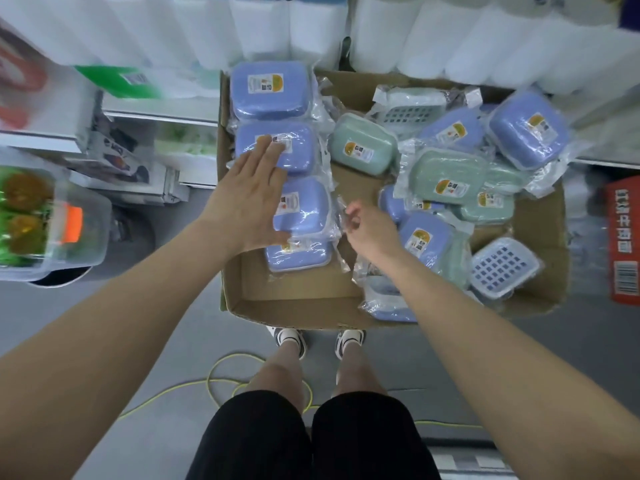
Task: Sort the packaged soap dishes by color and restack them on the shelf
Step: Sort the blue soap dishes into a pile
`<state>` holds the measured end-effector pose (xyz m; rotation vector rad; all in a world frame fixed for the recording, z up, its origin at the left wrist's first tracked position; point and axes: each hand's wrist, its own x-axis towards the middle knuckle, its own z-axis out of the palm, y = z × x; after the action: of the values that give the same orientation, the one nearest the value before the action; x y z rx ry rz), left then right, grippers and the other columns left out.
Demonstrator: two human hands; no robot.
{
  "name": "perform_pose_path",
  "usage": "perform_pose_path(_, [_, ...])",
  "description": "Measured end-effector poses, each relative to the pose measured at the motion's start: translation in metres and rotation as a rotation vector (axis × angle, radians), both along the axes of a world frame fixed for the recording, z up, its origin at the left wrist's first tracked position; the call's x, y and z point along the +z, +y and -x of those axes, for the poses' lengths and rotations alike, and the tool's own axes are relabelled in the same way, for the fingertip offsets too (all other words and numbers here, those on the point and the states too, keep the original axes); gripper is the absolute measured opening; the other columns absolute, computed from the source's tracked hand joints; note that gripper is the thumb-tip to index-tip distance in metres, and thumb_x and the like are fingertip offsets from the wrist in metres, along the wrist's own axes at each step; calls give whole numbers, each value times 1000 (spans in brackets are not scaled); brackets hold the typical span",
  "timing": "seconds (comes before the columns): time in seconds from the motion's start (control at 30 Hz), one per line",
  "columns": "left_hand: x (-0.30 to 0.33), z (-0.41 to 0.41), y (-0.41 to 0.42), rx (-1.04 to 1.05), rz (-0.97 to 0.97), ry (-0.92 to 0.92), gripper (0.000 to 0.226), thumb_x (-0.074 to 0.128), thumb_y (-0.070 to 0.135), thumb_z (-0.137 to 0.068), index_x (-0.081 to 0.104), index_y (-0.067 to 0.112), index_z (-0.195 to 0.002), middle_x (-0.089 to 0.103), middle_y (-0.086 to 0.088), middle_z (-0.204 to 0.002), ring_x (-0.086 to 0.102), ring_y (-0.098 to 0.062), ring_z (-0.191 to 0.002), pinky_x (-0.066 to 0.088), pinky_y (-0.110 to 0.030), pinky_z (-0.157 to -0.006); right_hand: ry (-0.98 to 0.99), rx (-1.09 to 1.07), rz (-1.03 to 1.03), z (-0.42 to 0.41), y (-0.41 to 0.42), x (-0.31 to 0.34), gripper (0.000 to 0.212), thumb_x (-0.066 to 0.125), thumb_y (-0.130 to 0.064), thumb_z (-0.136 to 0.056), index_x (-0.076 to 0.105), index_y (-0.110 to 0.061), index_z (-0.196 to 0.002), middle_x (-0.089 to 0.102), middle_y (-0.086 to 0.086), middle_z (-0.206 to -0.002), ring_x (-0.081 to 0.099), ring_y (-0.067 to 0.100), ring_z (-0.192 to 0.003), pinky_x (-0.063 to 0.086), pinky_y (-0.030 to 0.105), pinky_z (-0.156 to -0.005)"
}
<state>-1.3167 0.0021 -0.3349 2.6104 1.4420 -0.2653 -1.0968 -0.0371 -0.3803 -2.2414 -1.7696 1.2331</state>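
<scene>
Our left hand [254, 199] lies flat, fingers straight, on the blue soap-dish row [298, 206] in the cardboard box [294, 296]; our right hand [367, 226] pinches a wrapper edge [343, 216] (loose green dishes [362, 147] crowd beside).

Bagged blue soap dishes [273, 147] rowed left, blue-green jumble [446, 174] right

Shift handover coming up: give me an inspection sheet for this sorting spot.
Surface: open cardboard box, bare patch at its near left.
Job's things: blue soap dishes lined up along the left; green soap dishes and more blue ones jumbled on the right.
Clutter: clear storage bin at left, red carton at right.
Grippers: left hand flat on the blue row; right hand pinching a wrapper.
Cables: yellow cord on the floor.
Surroundings: paper rolls on the shelving behind.
</scene>
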Motion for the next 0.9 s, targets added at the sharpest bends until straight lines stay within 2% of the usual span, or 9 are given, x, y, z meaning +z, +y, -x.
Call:
perform_pose_path(0.17, [5, 11, -21, -50, -35, -18, 89, 75, 60, -61, 49, 2, -123, 18, -21, -157, 9, -35, -148, 15, -48, -120, 70, 71, 4, 0, 18, 3, 54, 56, -43, -96, 43, -15, -140, 58, 10, -133, 56, 30, -116, 42, 31, -86])
perform_pose_path(0.27, [7, 20, -32, -77, -29, -7, 86, 76, 56, -59, 51, 1, -120, 25, -22, -154, 15, -35, -147, 18, -48, -119, 97, 67, 99, 12, 26, -12, 54, 47, -52, -97, 51, -14, -135, 62, 12, -126, 58, 32, -114, 44, 33, -86])
perform_pose_path(0.33, [5, 25, -42, -84, 6, 3, 86, 77, 52, -57, 52, -1, -119, 32, -24, -150, 21, -37, -145, 22, -50, -117, 105, 102, 131, 22, 25, -15, 47, 45, -50, -99, 57, -16, -130, 65, 9, -121, 60, 30, -110, 40, 29, -79])
perform_pose_path(0.43, [3, 31, -59, -62, 63, 8, 84, 76, 46, -55, 52, -3, -119, 39, -25, -143, 31, -39, -139, 27, -48, -115, 181, 88, 106, 33, 12, -16, 43, 47, -40, -100, 51, -24, -140, 63, 4, -130, 59, 25, -117, 43, 27, -86])
perform_pose_path(0.5, [2, 31, -69, -31, 58, -26, 81, 75, 42, -55, 53, -3, -118, 50, -23, -130, 46, -39, -125, 33, -44, -109, 193, 43, 97, 32, -2, -14, 45, 46, -36, -101, 45, -24, -144, 62, 5, -133, 58, 26, -120, 43, 29, -94])
perform_pose_path(0.6, [2, 23, -79, 47, 18, -50, 81, 77, 43, -56, 54, 1, -121, 56, -17, -117, 57, -36, -105, 42, -42, -95, 149, 57, 92, 21, -17, -12, 37, 44, -29, -102, 52, -24, -137, 65, 5, -127, 60, 27, -116, 45, 31, -93])
perform_pose_path(0.73, [-4, 4, -75, 169, -27, -22, 79, 67, 50, -74, 46, 5, -135, 51, -18, -127, 50, -38, -115, 44, -46, -97, 155, -53, -10, 3, -18, -4, 30, 45, -20, -101, 61, -16, -126, 67, 5, -122, 61, 23, -115, 47, 34, -97])
perform_pose_path(0.83, [-12, -11, -59, 283, -10, 21, 65, 59, 40, -87, 40, 12, -142, 40, -19, -143, 37, -39, -130, 36, -48, -107, 160, -51, -85, -7, -12, 7, 29, 46, -20, -102, 61, -15, -126, 66, 3, -123, 60, 20, -114, 44, 27, -97])
perform_pose_path(0.9, [-19, -19, -52, 367, 7, 28, 61, 59, 36, -90, 39, 16, -144, 36, -17, -146, 35, -38, -131, 35, -45, -107, 164, -10, -114, -10, -9, 15, 30, 46, -21, -102, 58, -16, -130, 65, 3, -125, 60, 19, -113, 43, 26, -95])
